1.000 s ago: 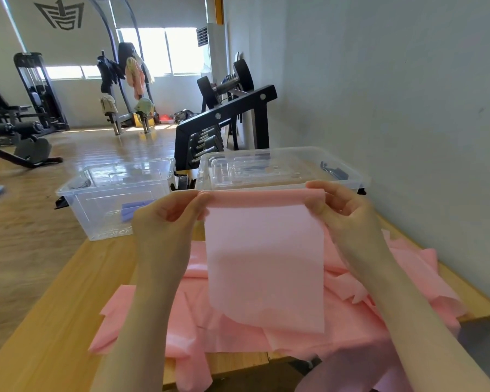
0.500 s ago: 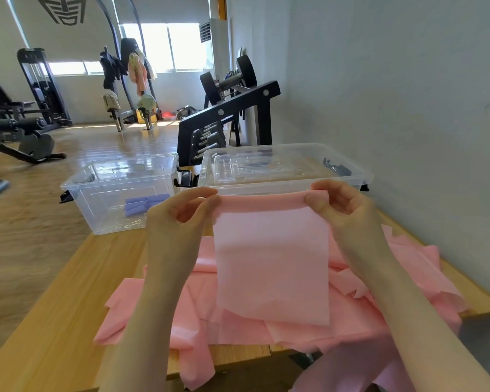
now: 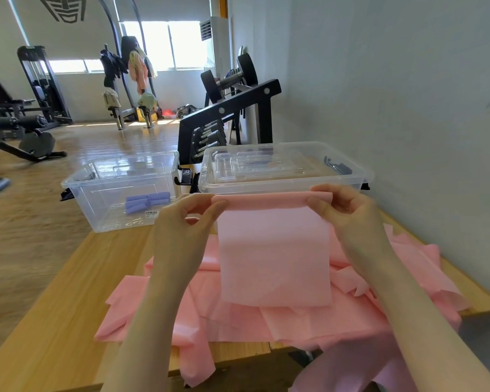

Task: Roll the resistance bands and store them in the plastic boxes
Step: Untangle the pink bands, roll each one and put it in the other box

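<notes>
I hold a pink resistance band (image 3: 275,256) up in front of me, its top edge rolled over a little and its free end hanging down. My left hand (image 3: 187,222) pinches the rolled edge at its left end. My right hand (image 3: 343,210) pinches the right end. Under it a pile of pink bands (image 3: 309,321) is spread over the wooden table (image 3: 54,321). Behind them stand two clear plastic boxes. The left box (image 3: 119,193) is open and holds rolled purple bands (image 3: 146,202). The right box (image 3: 283,168) has lids lying in it.
A grey wall (image 3: 408,94) runs along the table's right side. A black dumbbell rack (image 3: 227,117) stands behind the boxes. Gym machines (image 3: 20,123) stand on the wooden floor at the left. Part of the pink pile hangs over the table's near edge.
The hanging part of the band has become slightly shorter as the top edge was rolled. Both hands kept their hold, and the view shifted a little.
</notes>
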